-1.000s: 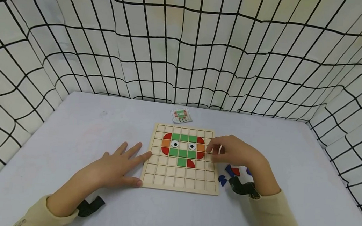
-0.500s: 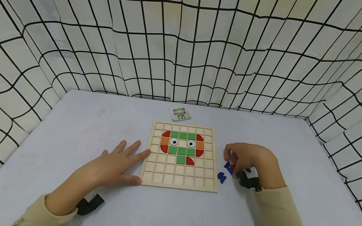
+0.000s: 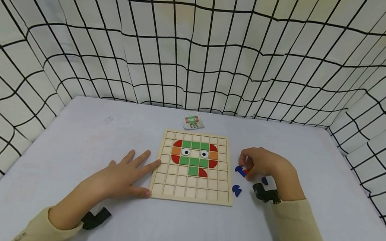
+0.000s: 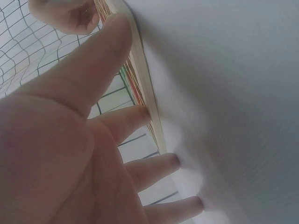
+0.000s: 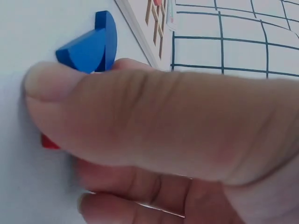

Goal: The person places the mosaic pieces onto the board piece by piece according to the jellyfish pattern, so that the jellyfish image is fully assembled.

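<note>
A square wooden grid board [image 3: 179, 191] carries green, red and orange tiles and two eye tiles arranged as a face. My left hand [image 3: 125, 179] lies spread at its left side, forefinger and thumb touching the edge; the left wrist view shows straight fingers. Beyond the board's right edge, my right hand [image 3: 262, 162] has curled fingers and pinches a red puzzle piece [image 3: 245, 171]. The thumb hides most of that red piece [image 5: 49, 142] in the right wrist view. Close by the fingertips lie blue pieces [image 5: 88, 49], one rounded and one angular.
More blue pieces [image 3: 236, 190] lie by the board's lower right, and another blue piece [image 3: 265, 180] sits under the right wrist. A small pattern card [image 3: 193, 121] rests behind the board. Black-lined white walls [image 3: 196, 72] enclose the white table [image 3: 119, 115].
My right hand has left the board's right edge for the loose pieces. Blue and red pieces there have shifted slightly away from me. The left hand stays put.
</note>
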Tool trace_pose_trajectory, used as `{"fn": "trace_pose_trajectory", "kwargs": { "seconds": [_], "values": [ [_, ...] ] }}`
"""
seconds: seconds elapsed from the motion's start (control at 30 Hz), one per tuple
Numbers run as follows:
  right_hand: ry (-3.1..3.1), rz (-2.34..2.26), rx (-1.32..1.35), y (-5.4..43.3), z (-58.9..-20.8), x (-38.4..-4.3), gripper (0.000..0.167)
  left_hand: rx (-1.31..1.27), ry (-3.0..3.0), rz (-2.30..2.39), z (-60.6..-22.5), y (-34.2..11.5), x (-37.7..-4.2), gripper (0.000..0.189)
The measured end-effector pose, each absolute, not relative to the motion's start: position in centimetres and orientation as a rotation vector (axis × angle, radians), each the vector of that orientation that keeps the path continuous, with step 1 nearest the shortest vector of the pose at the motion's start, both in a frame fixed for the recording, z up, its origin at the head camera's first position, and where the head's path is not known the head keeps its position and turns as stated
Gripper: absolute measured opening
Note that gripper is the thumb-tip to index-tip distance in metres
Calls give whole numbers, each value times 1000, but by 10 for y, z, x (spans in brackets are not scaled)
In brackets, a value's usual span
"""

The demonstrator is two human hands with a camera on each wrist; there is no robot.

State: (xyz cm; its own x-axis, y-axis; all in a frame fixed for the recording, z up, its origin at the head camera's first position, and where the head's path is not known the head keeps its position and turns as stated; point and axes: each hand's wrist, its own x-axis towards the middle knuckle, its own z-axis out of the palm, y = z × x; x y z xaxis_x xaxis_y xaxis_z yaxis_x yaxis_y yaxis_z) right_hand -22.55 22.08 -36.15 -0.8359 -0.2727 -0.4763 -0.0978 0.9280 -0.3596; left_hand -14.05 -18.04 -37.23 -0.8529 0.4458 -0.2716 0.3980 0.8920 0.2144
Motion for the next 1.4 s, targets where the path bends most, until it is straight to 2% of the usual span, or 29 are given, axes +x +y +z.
{"fn": "trace_pose_trajectory", "kwargs": {
  "seconds": [0.33,0.83,1.4],
  "values": [
    [2564,-559,-497,229,-363,-233,16,620,2739,226,-372,-182,-138,88],
    [2431,-1043,-847,203,-365,-232,20,607,2725,236,-376,-183,-136,89],
    [2514,-1115,-904,164,-378,-232,13,604,2733,233,-374,-183,-139,88]
  ]
}}
